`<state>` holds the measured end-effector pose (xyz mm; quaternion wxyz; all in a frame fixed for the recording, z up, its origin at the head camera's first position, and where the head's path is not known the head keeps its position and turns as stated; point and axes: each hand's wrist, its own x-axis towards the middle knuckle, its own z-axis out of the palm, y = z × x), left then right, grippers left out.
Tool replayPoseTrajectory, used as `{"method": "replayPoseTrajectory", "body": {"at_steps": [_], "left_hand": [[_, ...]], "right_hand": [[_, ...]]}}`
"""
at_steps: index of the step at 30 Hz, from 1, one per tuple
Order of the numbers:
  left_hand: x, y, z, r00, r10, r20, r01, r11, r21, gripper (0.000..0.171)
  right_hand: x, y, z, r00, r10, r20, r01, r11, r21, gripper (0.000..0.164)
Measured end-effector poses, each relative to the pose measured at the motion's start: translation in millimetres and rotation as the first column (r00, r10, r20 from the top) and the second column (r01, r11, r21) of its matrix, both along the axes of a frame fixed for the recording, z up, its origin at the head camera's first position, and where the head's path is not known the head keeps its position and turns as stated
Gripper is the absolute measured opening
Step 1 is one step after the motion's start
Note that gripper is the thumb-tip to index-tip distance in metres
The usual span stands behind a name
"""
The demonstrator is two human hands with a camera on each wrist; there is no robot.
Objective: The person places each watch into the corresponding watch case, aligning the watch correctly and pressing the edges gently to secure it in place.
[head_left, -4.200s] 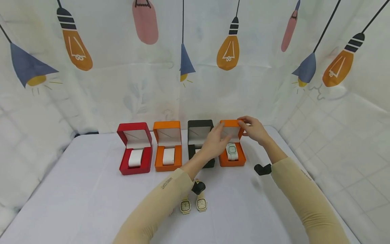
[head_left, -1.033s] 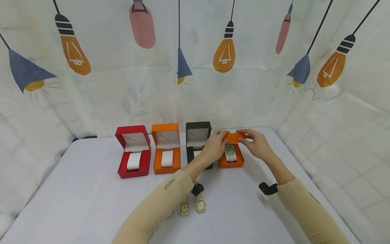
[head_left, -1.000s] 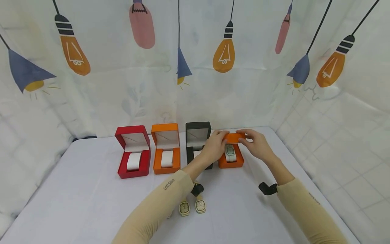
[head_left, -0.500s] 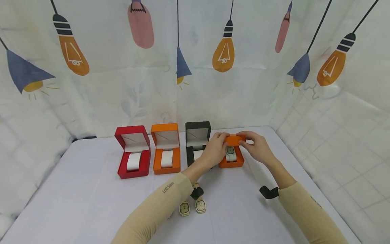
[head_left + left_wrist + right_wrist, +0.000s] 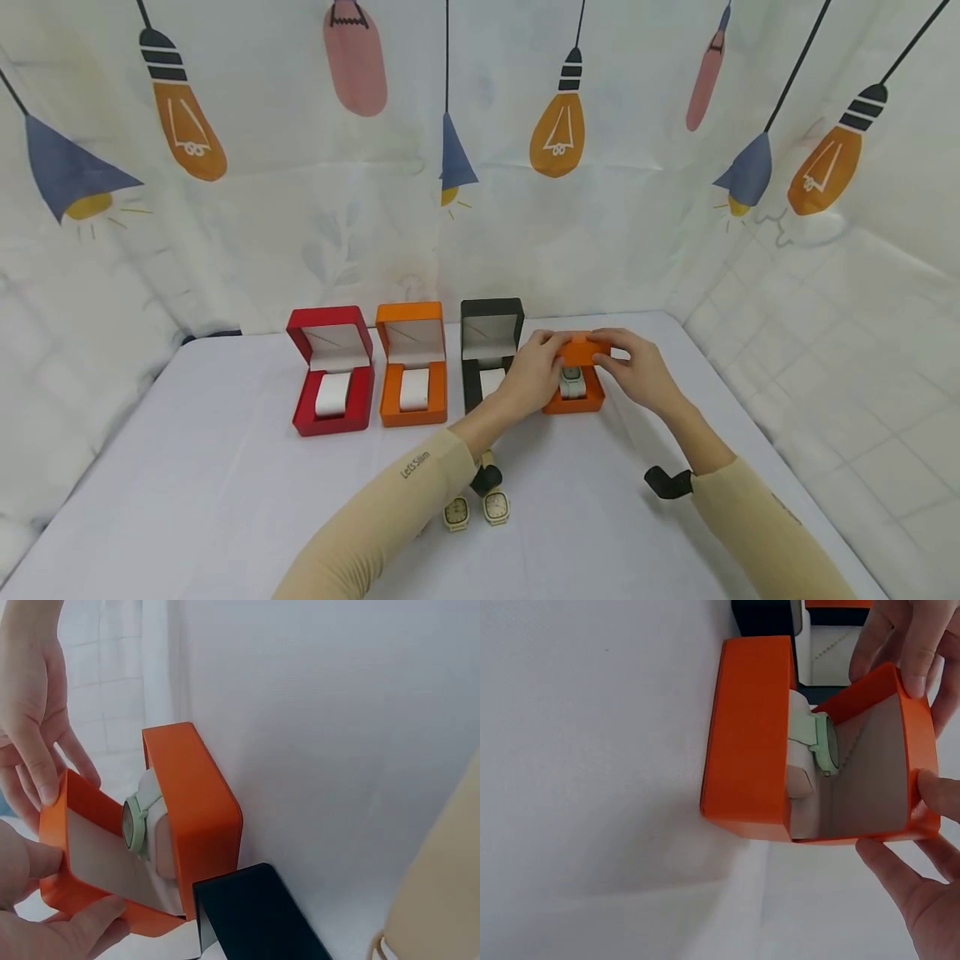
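At the right end of the row, an orange watch box (image 5: 573,406) stands with its lid (image 5: 581,352) tilted partway down. My left hand (image 5: 531,373) grips the lid's left side between thumb and fingers. The right hand (image 5: 637,367) pinches its right side, thumb on the front edge. Inside the box, a pale green watch (image 5: 821,742) is wrapped round a white cushion (image 5: 801,780). In the left wrist view the watch dial (image 5: 133,823) faces the white-lined underside of the lid.
Left of it stand a black box (image 5: 491,329), an orange box (image 5: 413,367) and a red box (image 5: 332,371), all with raised lids and white cushions. In front lie cream watches (image 5: 496,506), partly hidden by my left sleeve (image 5: 397,500). A printed curtain (image 5: 480,242) hangs behind the table.
Over the last seconds, the right orange box's lid has swung from upright forward and down over the watch. My left hand has gone from hovering near the lid to gripping it.
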<state>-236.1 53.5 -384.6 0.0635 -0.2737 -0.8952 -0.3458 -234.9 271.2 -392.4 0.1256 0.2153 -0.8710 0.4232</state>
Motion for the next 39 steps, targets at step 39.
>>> {"method": "replayPoseTrajectory", "body": {"at_steps": [39], "left_hand": [[4.7, -6, -16.4, 0.994, -0.073, 0.085, 0.083, 0.989, -0.125, 0.044]], "right_hand": [[11.0, 4, -28.0, 0.997, 0.0, 0.081, -0.003, 0.999, 0.047, 0.034]]}}
